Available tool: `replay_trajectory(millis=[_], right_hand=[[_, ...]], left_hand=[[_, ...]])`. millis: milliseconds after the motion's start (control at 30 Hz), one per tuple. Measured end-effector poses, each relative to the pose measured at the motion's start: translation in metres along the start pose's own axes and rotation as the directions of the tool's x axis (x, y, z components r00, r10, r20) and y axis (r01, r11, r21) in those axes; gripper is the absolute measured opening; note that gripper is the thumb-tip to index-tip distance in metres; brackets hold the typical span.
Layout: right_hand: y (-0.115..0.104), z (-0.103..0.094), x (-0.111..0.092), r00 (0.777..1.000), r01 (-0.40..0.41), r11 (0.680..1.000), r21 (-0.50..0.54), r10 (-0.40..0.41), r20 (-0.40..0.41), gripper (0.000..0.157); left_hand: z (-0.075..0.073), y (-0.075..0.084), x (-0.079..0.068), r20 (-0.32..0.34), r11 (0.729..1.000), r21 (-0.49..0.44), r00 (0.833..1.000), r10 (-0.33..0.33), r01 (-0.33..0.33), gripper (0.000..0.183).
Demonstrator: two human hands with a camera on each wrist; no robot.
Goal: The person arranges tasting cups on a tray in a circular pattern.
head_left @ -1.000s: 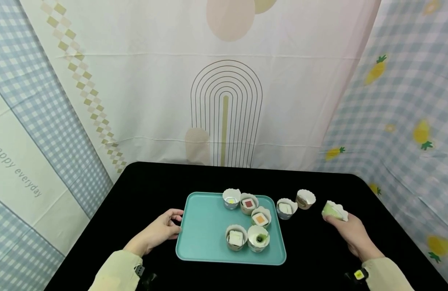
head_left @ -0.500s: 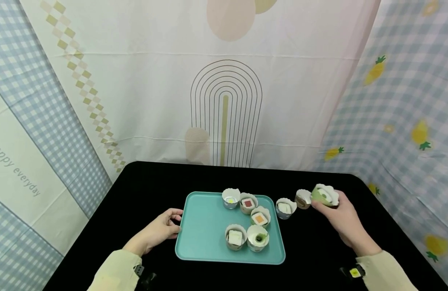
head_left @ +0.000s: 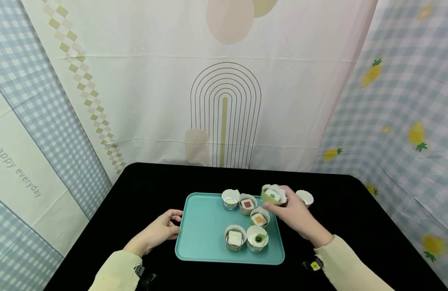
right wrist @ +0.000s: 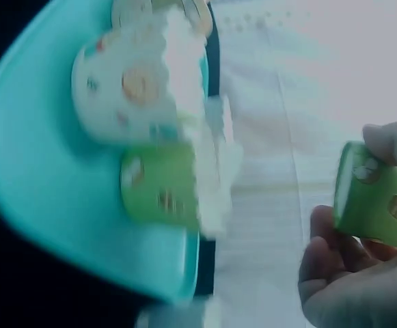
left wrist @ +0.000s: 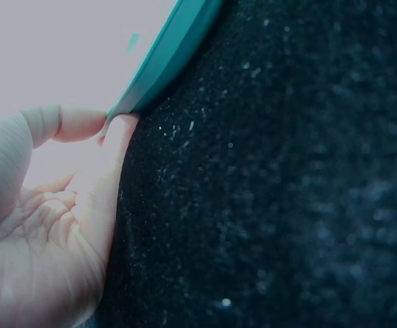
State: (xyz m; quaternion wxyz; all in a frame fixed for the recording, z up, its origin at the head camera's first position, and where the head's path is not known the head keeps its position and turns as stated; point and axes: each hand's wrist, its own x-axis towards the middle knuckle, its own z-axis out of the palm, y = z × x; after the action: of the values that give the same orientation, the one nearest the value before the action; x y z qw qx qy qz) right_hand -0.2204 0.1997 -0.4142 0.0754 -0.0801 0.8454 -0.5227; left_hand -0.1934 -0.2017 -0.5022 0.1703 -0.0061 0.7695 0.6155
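Observation:
My right hand (head_left: 300,214) grips a green paper baking cup (head_left: 270,199) by its side, raised above the right back part of the teal tray (head_left: 200,226). Something white and green, too small to identify, lies inside it. In the right wrist view, thumb and fingers hold the green cup (right wrist: 372,198) off the surface. At the tray's left edge, my left hand (head_left: 158,232) holds the rim; the left wrist view has thumb and fingertip at the tray rim (left wrist: 154,72). On the tray stand several paper cups, among them one with a red-topped square (head_left: 247,203) and one with an orange-topped square (head_left: 259,219).
Two more cups stand at the tray's front right: one with a white block (head_left: 234,238), one with a green-edged piece (head_left: 257,239). A white-rimmed cup (head_left: 304,197) sits off the tray, behind my right hand. The black table (head_left: 154,182) meets hanging curtains at the back.
My right hand has carried the green cup leftward from the table's right side to above the tray. It now hides the cup beside the tray. My left hand has stayed at the rim.

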Motion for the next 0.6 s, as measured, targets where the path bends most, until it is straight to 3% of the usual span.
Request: replay_trajectory(millis=[133, 300, 600], right_hand=[[-0.004, 0.026, 0.009, 0.994, 0.013, 1.000, -0.003, -0.012, 0.107, 0.064], [-0.007, 0.051, 0.019, 0.974, 0.079, 0.992, -0.095, -0.057, 0.220, 0.063], [-0.014, 0.082, 0.026, 0.961, 0.154, 0.953, -0.260, -0.084, 0.262, 0.073]], left_hand=[[0.001, 0.001, -0.001, -0.002, 1.000, 0.002, 1.000, 0.002, -0.002, 0.052], [0.002, 0.001, -0.002, 0.000, 1.000, 0.003, 1.000, 0.008, -0.008, 0.052], [0.002, 0.003, -0.003, -0.003, 1.000, 0.005, 1.000, 0.002, -0.002, 0.051]])
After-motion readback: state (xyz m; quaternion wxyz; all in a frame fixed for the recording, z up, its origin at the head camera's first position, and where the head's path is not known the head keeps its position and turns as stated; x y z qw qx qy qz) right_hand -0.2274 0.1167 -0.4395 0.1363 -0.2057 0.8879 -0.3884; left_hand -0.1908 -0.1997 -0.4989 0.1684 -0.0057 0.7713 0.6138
